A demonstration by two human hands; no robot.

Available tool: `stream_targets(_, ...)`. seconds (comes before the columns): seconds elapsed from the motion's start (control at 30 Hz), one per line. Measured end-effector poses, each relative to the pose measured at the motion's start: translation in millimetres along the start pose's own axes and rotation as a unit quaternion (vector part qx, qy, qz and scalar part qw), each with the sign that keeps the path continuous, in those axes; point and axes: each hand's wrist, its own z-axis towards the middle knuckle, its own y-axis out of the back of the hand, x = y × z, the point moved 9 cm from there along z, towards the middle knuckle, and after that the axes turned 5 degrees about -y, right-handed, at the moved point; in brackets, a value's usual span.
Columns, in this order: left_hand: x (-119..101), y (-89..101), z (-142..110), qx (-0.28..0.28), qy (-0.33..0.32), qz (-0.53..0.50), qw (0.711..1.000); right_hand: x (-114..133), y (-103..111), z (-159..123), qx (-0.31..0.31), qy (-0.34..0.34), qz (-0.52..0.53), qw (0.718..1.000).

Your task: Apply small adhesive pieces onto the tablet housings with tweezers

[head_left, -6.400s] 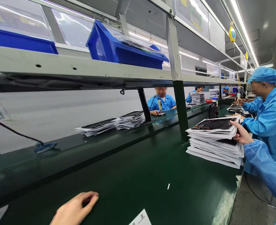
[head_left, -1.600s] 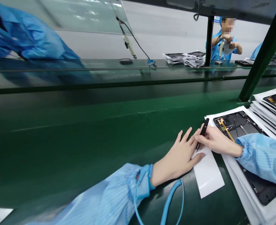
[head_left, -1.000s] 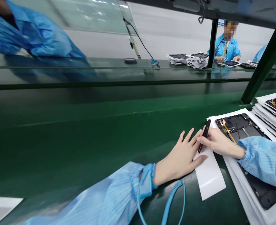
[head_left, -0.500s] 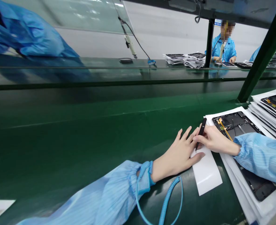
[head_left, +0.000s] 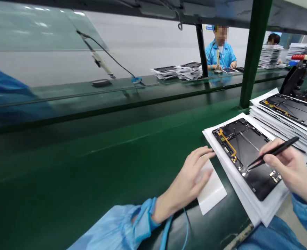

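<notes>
My right hand (head_left: 290, 165) grips black tweezers (head_left: 275, 151), their tips pointing down and left at an opened tablet housing (head_left: 264, 187). The tips are by small pale parts near the housing's left edge; whether they pinch anything is too small to tell. An orange flex cable (head_left: 228, 142) runs along that edge. Under the housing lies a stack of white sheets (head_left: 228, 177). My left hand (head_left: 192, 173) is open, fingers stretched out and thumb apart, over a small white paper (head_left: 213, 196) on the green bench, its fingertips close to the stack's edge.
Another stack with a tablet housing (head_left: 296, 109) on top stands behind, right of a green post (head_left: 253, 62). A blue coiled cord (head_left: 166, 231) hangs by my left wrist. Across the bench are a hanging electric screwdriver (head_left: 102, 64), more stacks (head_left: 190, 72) and a co-worker (head_left: 221, 53).
My right hand has moved right with the tweezers, from the small paper to the tablet housing. My left hand has lifted slightly from the paper. The view has turned right.
</notes>
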Motion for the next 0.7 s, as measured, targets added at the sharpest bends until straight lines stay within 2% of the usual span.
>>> stream_targets(0.07, -41.2, 4.0, 10.0, -0.036, -0.088, -0.057, 0.994, -23.7, 10.7, -22.5, -0.058, -0.037, 0.027, 0.997)
stream_targets(0.13, -73.4, 0.2, 16.7, -0.031, -0.157, -0.082, 0.984, -38.8, 14.6, -39.7, -0.111, -0.061, 0.032, 0.991)
stream_targets(0.23, -96.2, -6.5, 20.8, -0.024, -0.216, -0.080, 0.973, -46.8, 16.7, -54.0, -0.168, -0.082, 0.013, 0.982)
stream_targets(0.4, -102.0, -15.1, 20.3, 0.002, -0.260, -0.065, 0.963, -45.2, 18.7, -60.9, -0.182, -0.054, -0.003, 0.982)
stream_targets(0.53, -102.0, -21.0, 20.3, 0.037, -0.255, -0.071, 0.964, -42.5, 21.1, -68.4, -0.213, -0.014, -0.001, 0.977)
stream_targets(0.7, -100.6, -22.8, 18.7, 0.044, -0.252, -0.073, 0.964, -42.5, 18.6, -74.9, -0.221, 0.003, 0.015, 0.975)
